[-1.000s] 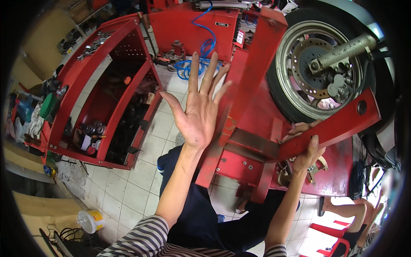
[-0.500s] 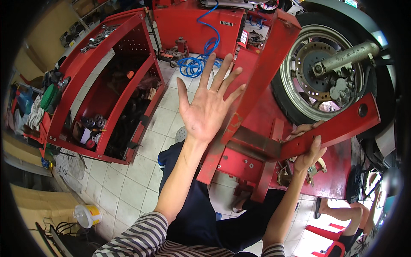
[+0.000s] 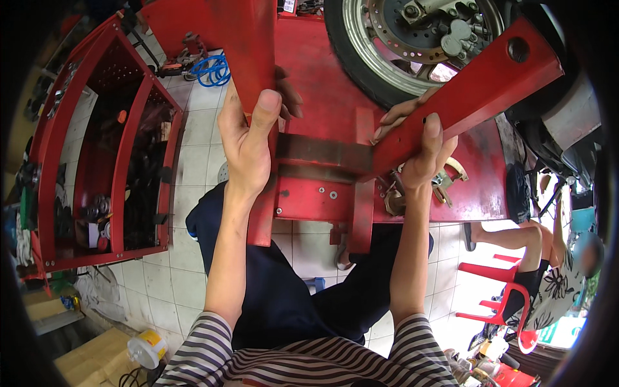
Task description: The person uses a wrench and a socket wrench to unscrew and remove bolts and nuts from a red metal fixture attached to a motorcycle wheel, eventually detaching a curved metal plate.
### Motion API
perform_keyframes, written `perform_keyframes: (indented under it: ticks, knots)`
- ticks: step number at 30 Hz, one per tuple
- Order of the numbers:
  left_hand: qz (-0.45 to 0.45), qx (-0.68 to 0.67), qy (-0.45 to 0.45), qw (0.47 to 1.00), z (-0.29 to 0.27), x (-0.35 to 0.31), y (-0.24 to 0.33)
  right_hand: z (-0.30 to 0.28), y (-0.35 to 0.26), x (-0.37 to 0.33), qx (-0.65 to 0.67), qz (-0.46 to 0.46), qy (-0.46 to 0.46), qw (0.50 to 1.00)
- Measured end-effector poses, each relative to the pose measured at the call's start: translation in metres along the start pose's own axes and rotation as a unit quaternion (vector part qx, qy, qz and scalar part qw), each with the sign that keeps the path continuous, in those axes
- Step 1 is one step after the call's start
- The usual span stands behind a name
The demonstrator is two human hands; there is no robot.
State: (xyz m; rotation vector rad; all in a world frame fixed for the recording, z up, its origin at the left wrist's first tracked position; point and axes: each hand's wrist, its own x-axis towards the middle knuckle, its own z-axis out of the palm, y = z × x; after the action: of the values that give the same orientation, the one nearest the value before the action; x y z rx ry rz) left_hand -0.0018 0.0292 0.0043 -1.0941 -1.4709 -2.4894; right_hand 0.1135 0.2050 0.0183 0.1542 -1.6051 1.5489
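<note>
A red steel frame (image 3: 325, 153) with two raised beams and a dark, worn crossbar stands before me at the near end of a red platform (image 3: 477, 187). Around its left beam (image 3: 248, 48) curls my left hand (image 3: 246, 151), thumb on the near side and fingers partly hidden behind. My right hand (image 3: 425, 155) grips the right beam (image 3: 487, 80), its thumb in front and fingertips showing on the far side. Beside that hand lie some brass-coloured metal parts (image 3: 445, 184). Beyond the frame, a motorcycle wheel (image 3: 354, 55) with a brake disc rests over the platform.
A red tool cart (image 3: 119, 155) stands on the left, with a coiled blue hose (image 3: 211, 69) past it on the tiled floor. A white tub (image 3: 145, 348) sits at lower left. At right, another person sits on a red chair (image 3: 509, 300).
My left hand, spread open in the air before, has closed around the left beam. My right hand keeps its hold on the right beam. The whole view has shifted and turned.
</note>
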Motion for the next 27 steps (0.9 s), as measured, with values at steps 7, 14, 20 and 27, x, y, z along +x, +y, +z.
perform_keyframes:
  ticks: [7, 14, 20, 27]
  knots:
    - [0.007, 0.023, -0.003, 1.000, -0.008, 0.003, -0.001, 0.005, -0.002, 0.003, -0.047, 0.000, -0.015, 0.999]
    - [0.057, 0.004, 0.006, 0.998, -0.007, 0.001, -0.004, 0.006, 0.000, 0.001, 0.002, 0.003, -0.020, 1.000]
    - [0.095, 0.011, -0.025, 0.995, -0.011, 0.001, -0.008, 0.003, -0.001, 0.000, -0.066, -0.015, -0.036, 0.997]
    - [0.076, 0.036, 0.026, 0.996, -0.007, 0.001, -0.008, 0.004, 0.002, 0.001, 0.010, 0.003, -0.020, 1.000]
